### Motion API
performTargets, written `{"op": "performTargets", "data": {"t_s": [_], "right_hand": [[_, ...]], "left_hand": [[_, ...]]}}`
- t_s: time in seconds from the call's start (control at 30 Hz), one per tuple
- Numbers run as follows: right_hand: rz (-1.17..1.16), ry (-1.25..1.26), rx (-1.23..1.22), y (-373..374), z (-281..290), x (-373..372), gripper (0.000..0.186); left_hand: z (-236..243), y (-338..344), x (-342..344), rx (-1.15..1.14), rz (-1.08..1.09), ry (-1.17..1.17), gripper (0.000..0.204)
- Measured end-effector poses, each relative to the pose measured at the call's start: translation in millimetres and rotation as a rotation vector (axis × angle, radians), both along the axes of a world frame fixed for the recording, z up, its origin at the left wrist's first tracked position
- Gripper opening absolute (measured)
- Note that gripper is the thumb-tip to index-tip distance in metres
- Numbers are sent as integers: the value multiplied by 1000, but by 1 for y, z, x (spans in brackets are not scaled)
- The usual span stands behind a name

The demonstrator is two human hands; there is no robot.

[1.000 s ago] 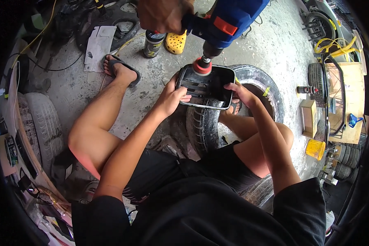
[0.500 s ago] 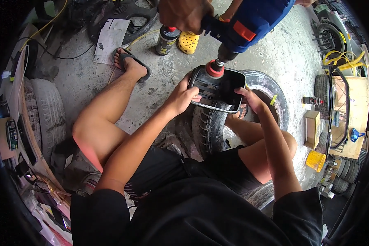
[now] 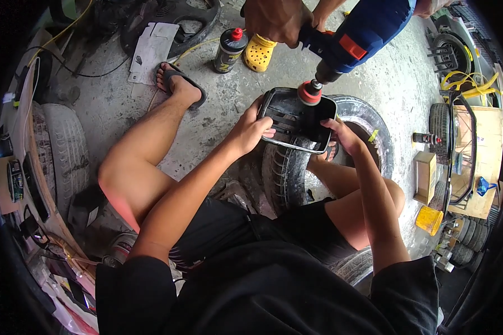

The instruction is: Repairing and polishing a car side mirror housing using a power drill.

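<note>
Between my hands is a black, rounded box-shaped plastic housing [image 3: 288,120] with slots inside and a shiny rim, held above a tyre [image 3: 288,176]. My left hand [image 3: 248,131] is closed on its left side, thumb over the rim. At the right side, my right hand [image 3: 342,134] grips it with the thumb inside. Another person's hand [image 3: 276,22] holds a blue power drill [image 3: 369,33] over it from the far side. The drill's round red pad [image 3: 309,95] is at the housing's far rim; whether it touches cannot be made out.
A dark bottle with a red cap [image 3: 229,51] stands beyond my left hand, beside the other person's yellow clog [image 3: 260,53]. Cardboard [image 3: 153,50] lies near my left foot. More tyres [image 3: 67,151] are at the left. A yellow bucket [image 3: 430,220] and a wooden box [image 3: 425,177] stand at the right.
The other person's drill and its red pad have moved to the right along the housing's far rim. My hands and the housing have stayed nearly still.
</note>
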State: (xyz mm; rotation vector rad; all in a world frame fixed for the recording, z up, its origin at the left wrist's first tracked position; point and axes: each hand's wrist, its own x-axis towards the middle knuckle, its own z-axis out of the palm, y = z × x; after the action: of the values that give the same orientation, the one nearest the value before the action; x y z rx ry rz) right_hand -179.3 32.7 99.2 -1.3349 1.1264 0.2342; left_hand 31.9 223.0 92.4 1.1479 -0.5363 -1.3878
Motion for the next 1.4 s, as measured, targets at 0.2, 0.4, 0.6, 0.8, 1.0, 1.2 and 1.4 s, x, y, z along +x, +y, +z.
{"op": "performTargets", "data": {"t_s": [0.2,0.4,0.6,0.8,1.0,1.2,1.4], "right_hand": [[3,33,-38,-2,-2,-2,56],[-7,-22,-36,-1,-6,-4,56],[-8,-20,-42,-2,-6,-7,57],[-35,-7,-21,2,0,0,58],[29,6,-39,-2,-4,-3,69],[22,-14,-15,-1,-3,-4,69],[23,-60,-17,2,3,-2,66]], "left_hand": [[-1,0,0,-23,-2,21,55],[-1,1,-2,-3,8,3,55],[4,0,-1,-9,-5,-8,56],[2,1,0,8,1,6,54],[-1,1,-1,7,-3,5,53],[1,1,-2,-6,10,27,54],[5,2,-3,20,-2,16,56]]}}
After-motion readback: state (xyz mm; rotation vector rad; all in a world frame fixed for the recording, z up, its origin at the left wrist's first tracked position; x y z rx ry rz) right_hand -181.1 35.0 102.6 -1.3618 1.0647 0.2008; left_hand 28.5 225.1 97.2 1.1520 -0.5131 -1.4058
